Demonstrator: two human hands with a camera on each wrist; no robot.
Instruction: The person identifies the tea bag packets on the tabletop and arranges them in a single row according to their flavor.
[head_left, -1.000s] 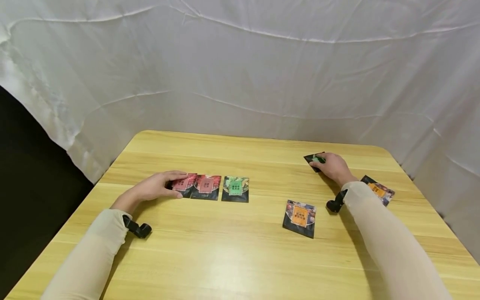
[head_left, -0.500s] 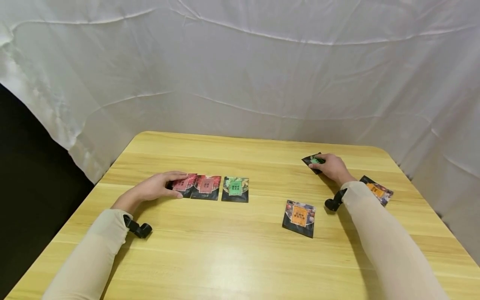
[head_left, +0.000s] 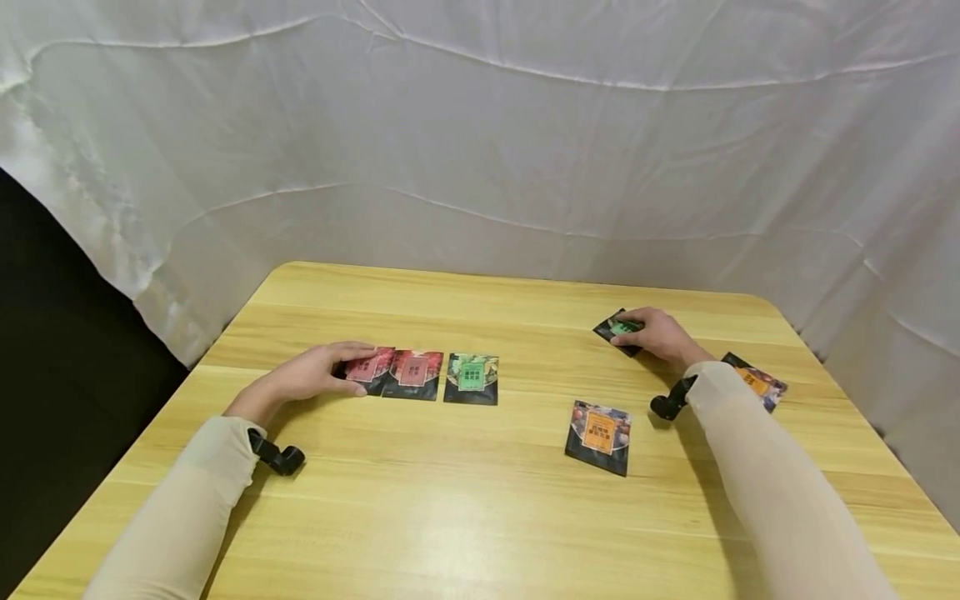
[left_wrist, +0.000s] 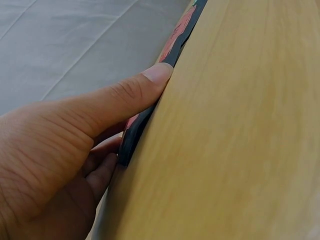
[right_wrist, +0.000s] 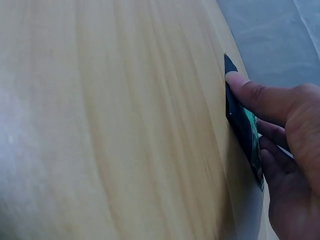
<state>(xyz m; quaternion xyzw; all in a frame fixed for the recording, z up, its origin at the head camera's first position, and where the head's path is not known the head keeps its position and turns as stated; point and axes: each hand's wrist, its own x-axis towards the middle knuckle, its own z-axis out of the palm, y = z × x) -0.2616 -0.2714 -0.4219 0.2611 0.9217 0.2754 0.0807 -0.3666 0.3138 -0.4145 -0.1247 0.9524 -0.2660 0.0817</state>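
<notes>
On the left, my left hand rests at a red-and-black sachet, thumb along its near edge and index finger across its far corner. In the left wrist view the thumb lies on the sachet's dark edge, the other fingers bent at its end. My right hand, toward the far right, pinches a green-and-black sachet between thumb and fingers. The right wrist view has this sachet tilted against the wood, its dark underside showing. The hand hides part of its printed face.
A second red sachet meets the first, and a green sachet lies just right of it. One orange sachet lies nearer the front; another is partly behind the right sleeve. A pale curtain hangs behind the wooden table.
My right hand has shifted slightly left and toward me, bringing the green sachet with it and turning it. The left hand and the other sachets have stayed in place.
</notes>
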